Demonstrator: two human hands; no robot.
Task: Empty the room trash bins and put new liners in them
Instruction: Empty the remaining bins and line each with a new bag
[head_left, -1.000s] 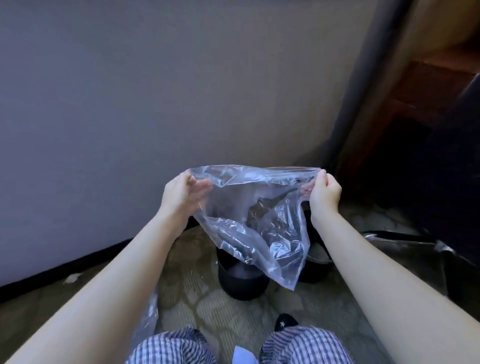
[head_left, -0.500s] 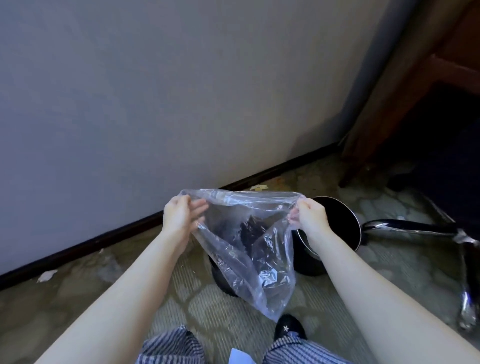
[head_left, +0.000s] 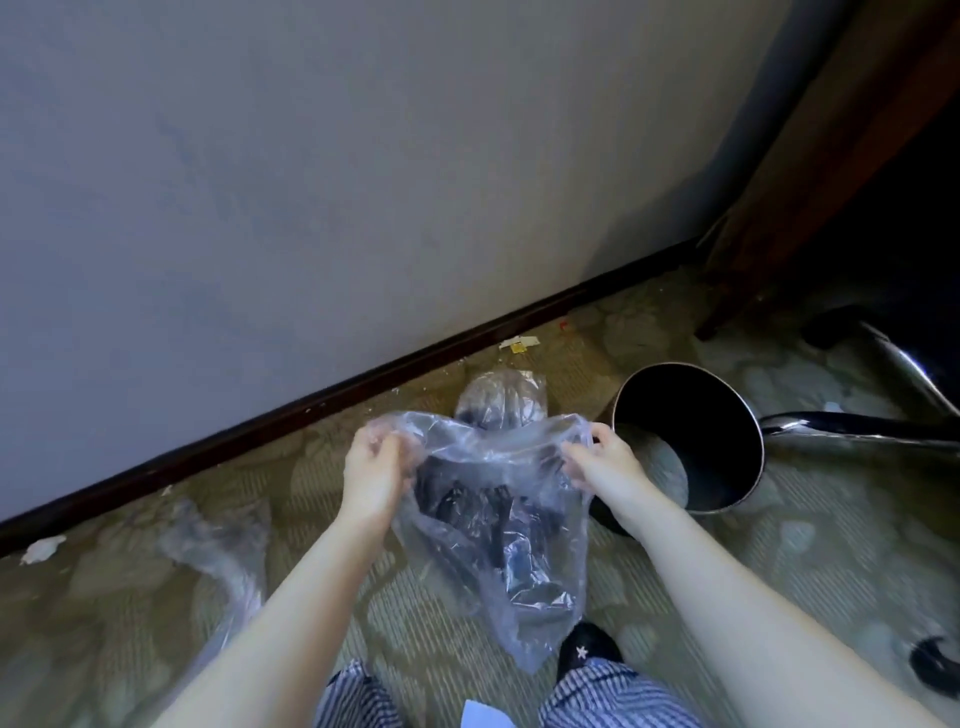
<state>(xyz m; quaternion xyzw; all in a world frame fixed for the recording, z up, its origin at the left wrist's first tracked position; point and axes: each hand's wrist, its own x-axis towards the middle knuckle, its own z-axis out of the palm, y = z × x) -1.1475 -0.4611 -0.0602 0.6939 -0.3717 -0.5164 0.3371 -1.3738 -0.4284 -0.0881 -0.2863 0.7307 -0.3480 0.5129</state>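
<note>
A clear plastic liner (head_left: 511, 545) hangs open between my hands above the patterned carpet. My left hand (head_left: 375, 467) pinches its top edge on the left and my right hand (head_left: 605, 460) grips the edge on the right. A dark bin shows only dimly through the plastic under the liner. A second black round bin (head_left: 737, 431) stands unlined just right of my right hand, its mouth tilted toward me. Another clear bag with dark contents (head_left: 501, 397) lies on the floor behind the liner, close to the wall.
The grey wall and dark baseboard (head_left: 311, 410) run diagonally behind. A loose clear plastic sheet (head_left: 223, 551) lies on the carpet at left. Chrome chair legs (head_left: 852, 431) and a wooden furniture leg (head_left: 727, 291) stand at right. Paper scraps (head_left: 517, 344) litter the floor.
My view has tilted down toward the floor. Both hands have lowered the liner and moved it nearer the bins. The second bin and the bag by the wall have come into full sight.
</note>
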